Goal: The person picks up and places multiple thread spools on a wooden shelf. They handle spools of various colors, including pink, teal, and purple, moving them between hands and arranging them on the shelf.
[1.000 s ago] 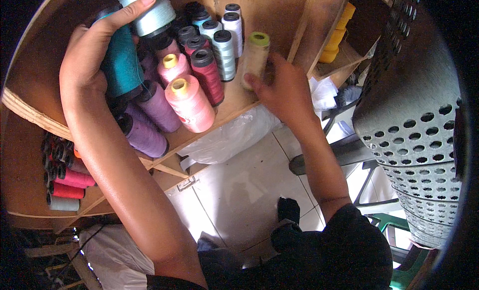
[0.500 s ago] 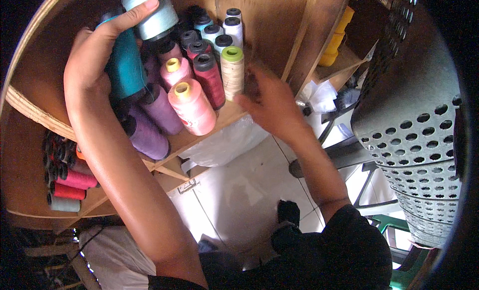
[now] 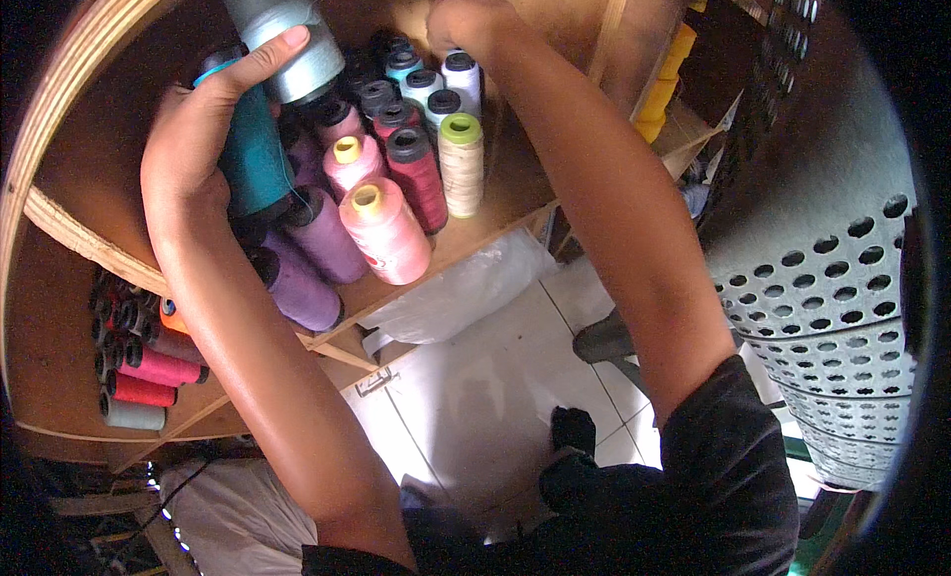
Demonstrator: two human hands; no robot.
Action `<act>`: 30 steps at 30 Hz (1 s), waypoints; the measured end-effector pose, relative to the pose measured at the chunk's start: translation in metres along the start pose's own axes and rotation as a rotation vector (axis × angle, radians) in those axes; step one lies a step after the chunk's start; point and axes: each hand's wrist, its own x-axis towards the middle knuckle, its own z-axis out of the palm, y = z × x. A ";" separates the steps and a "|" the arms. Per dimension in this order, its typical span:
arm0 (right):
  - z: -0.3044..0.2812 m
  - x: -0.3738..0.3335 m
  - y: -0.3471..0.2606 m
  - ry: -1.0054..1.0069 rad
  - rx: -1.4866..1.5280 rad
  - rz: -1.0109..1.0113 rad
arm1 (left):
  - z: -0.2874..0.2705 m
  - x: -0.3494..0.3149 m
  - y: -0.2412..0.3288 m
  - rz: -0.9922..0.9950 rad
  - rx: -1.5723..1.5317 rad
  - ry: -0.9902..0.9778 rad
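Observation:
My left hand (image 3: 193, 140) is closed round thread cones at the shelf's left. Its thumb lies across a pale blue cone (image 3: 302, 63), while its palm is against a teal cone (image 3: 256, 160). The other fingers are hidden behind them. At the back of the shelf, my right hand (image 3: 471, 21) is bent down beside a white spool (image 3: 461, 81); its fingers are blurred and mostly out of sight. Between my arms stand a pink cone (image 3: 388, 241), a dark red spool (image 3: 416, 185), a cream spool with a green top (image 3: 462, 170) and purple cones (image 3: 332, 234).
On a lower shelf at the left lie several spools, among them a red one (image 3: 144, 388). Clear plastic wrapping (image 3: 456, 294) sits beneath the shelf edge. A grey perforated chair back (image 3: 822, 269) rises at the right, near yellow cones (image 3: 662, 86).
My right hand has moved from beside the cream spool up and back, deeper into the shelf. My left hand keeps its hold on the cones; the whole view has shifted slightly.

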 end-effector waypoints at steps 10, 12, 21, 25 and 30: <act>-0.006 0.021 0.005 -0.128 0.387 0.244 | 0.018 -0.005 0.003 -0.044 -0.179 -0.029; 0.015 0.038 0.004 -0.118 0.365 0.209 | 0.015 -0.003 -0.002 -0.073 -0.164 -0.051; 0.084 0.093 0.022 -0.031 0.165 0.119 | 0.006 -0.002 -0.003 -0.090 -0.150 -0.109; 0.109 0.100 0.058 -0.025 0.115 0.165 | 0.008 0.001 0.001 -0.160 -0.169 -0.182; 0.090 0.073 0.039 -0.041 0.181 0.353 | 0.003 -0.001 -0.001 -0.125 -0.174 -0.107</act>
